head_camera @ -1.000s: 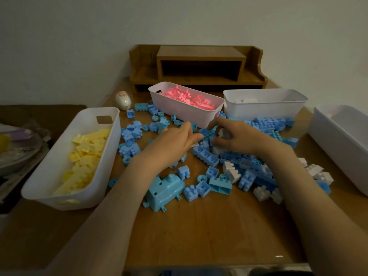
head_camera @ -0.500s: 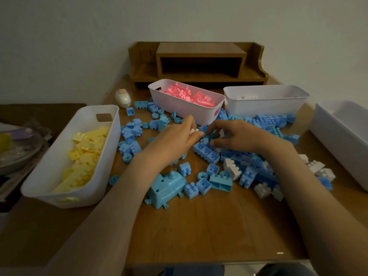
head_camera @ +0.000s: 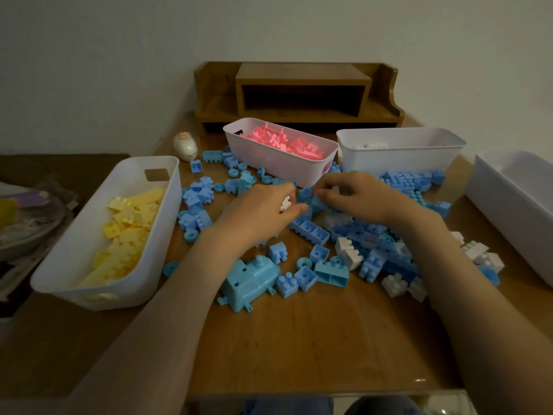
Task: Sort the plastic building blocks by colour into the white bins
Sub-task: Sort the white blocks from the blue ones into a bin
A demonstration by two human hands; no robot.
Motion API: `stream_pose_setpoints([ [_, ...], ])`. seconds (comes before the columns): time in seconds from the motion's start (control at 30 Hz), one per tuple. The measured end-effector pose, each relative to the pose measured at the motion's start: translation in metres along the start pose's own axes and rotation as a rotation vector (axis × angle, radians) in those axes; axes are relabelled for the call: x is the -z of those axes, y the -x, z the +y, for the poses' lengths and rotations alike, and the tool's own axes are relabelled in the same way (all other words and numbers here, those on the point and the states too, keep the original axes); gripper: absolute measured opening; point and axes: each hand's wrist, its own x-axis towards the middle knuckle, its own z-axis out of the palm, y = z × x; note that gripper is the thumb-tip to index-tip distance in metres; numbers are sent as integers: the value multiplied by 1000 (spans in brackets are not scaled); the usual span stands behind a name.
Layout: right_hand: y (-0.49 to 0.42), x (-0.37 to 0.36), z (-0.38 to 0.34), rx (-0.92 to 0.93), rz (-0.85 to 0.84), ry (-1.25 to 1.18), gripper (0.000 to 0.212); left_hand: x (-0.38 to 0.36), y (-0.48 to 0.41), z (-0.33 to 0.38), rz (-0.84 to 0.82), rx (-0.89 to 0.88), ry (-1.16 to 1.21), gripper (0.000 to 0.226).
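a person is picking white pieces out of the blue at a wooden table (head_camera: 314, 339), well into a colour sort. the left hand (head_camera: 263, 211) is pinching a small white block (head_camera: 285, 203) between thumb and curled fingers, just above the heap of blue blocks (head_camera: 311, 229) at the table's middle. the right hand (head_camera: 359, 196) is hovering palm down beside it, fingers bent, tips dipping among the blue pieces. whether it is gripping anything i cannot tell from here. both forearms are reaching in from the near edge, wrists low, the hands nearly meeting in front of the pink-filled bin (head_camera: 287, 172).

yellow blocks are lying in the yellow-filled bin (head_camera: 167, 187) on the left, and a few white ones are showing in the white-block bin (head_camera: 401, 160) behind the right hand. the far-right bin (head_camera: 508, 199) is showing nothing inside from this angle and is probably waiting for the blue. loose white blocks (head_camera: 478, 253) are lying mixed with blue near the right forearm.

by my reckoning, the next move is calling for the left hand to cross over the right arm, clear the white-block bin's rim and let the small piece go inside.
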Motion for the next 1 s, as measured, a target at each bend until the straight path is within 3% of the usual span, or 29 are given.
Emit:
stream_pose_setpoints([
  [0.23, 0, 1, 1, -47, -7, -111, 37, 0, 0, 1, -8, -13, 8, 22],
  [0.4, 0, 10, 10, -123, 69, 91, 17, 0, -1, 2, -28, 0, 7, 27],
  [0.57, 4, 16, 6, -181, -249, 138, 18, 0, 0, 1, 1, -66, 20, 16],
  [0.67, 4, 14, 4, -170, -296, 172, 15, -1, 1, 1, -30, -101, 2, 19],
  [0.83, 0, 10, 3, -118, -152, 141, 12, -2, 1, 0, -125, -68, -35, 36],
  [1.0, -5, 9, 16, -180, 185, 77, 19, -1, 0, -1, -39, -49, -32, 32],
])
